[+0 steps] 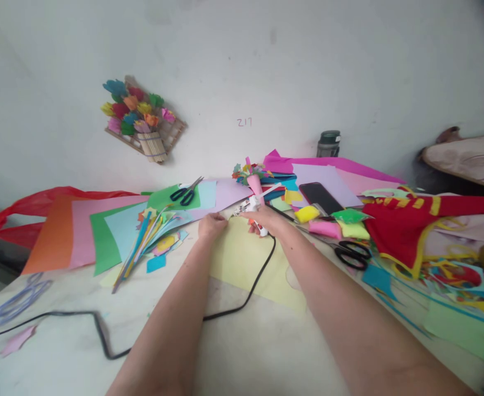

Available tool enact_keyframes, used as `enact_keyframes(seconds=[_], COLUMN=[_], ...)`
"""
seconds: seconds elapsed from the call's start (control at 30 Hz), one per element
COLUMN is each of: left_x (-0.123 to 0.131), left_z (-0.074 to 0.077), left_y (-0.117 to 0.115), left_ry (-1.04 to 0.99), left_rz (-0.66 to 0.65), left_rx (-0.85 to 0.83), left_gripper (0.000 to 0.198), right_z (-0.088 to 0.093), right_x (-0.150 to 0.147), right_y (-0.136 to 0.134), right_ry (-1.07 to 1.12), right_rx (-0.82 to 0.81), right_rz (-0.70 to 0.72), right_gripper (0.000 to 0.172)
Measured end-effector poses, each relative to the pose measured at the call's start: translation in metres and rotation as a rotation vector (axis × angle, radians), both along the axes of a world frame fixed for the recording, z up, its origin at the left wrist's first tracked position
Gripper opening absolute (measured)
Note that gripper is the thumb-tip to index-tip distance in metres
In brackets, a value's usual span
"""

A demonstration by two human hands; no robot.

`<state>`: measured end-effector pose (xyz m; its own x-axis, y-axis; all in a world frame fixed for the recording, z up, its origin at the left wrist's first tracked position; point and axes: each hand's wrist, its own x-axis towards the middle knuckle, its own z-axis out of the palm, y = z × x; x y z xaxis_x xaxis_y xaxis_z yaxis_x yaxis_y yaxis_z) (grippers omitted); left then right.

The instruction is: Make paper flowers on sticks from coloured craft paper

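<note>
The right hand [264, 221] was closed round the glue gun [248, 207] above the yellow sheet [242, 261], cord [259, 275] trailing toward the person, the left hand [211, 225] fisted beside it, holding what I could not tell; the gun looked light and rigid, best gripped by its handle.

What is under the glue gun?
A pale yellow paper sheet lies on the table under the glue gun in the right hand. Whatever the sheet covers cannot be seen.

White table [267, 352], yellow sheet [242, 264], coloured papers [81, 234], black cord [72, 313]
</note>
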<state>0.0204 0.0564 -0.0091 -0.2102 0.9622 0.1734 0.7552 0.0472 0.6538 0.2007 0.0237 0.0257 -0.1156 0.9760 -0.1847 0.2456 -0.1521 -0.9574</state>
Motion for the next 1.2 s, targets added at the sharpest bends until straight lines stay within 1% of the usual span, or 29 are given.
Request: enact_keyframes(seconds=[0.17, 0.33, 0.47, 0.67, 0.97, 1.1, 1.2], left_x=[0.001, 0.0, 0.0, 0.001, 0.003, 0.002, 0.002], left_z=[0.001, -0.001, -0.002, 0.001, 0.005, 0.005, 0.004], left_y=[-0.002, -0.001, 0.0, -0.001, -0.005, -0.004, -0.003], left_ry=[-0.009, -0.003, 0.004, 0.012, -0.002, 0.002, -0.001], left_rz=[0.006, 0.012, 0.006, 0.015, 0.015, 0.018, 0.013], left_rx=[0.005, 0.012, 0.01, -0.005, -0.014, -0.029, -0.011], left_gripper=[0.016, 0.017, 0.018, 0.017, 0.017, 0.018, 0.018], right_z=[-0.001, 0.002, 0.001, -0.002, -0.001, -0.001, -0.001], right_x=[-0.004, -0.006, -0.008, -0.01, -0.011, -0.013, -0.014], right_y=[0.0, -0.004, -0.004, -0.001, 0.0, 0.001, 0.003], right_ry=[-0.016, -0.039, -0.051, -0.05, -0.069, -0.059, -0.066], right_rx=[-0.012, -0.012, -0.008, 0.019, 0.049, 0.055, 0.045], right_rz=[-0.012, -0.029, -0.047, -0.08, -0.105, -0.122, -0.134], right_gripper=[0.038, 0.037, 0.038, 0.038, 0.034, 0.031, 0.031])
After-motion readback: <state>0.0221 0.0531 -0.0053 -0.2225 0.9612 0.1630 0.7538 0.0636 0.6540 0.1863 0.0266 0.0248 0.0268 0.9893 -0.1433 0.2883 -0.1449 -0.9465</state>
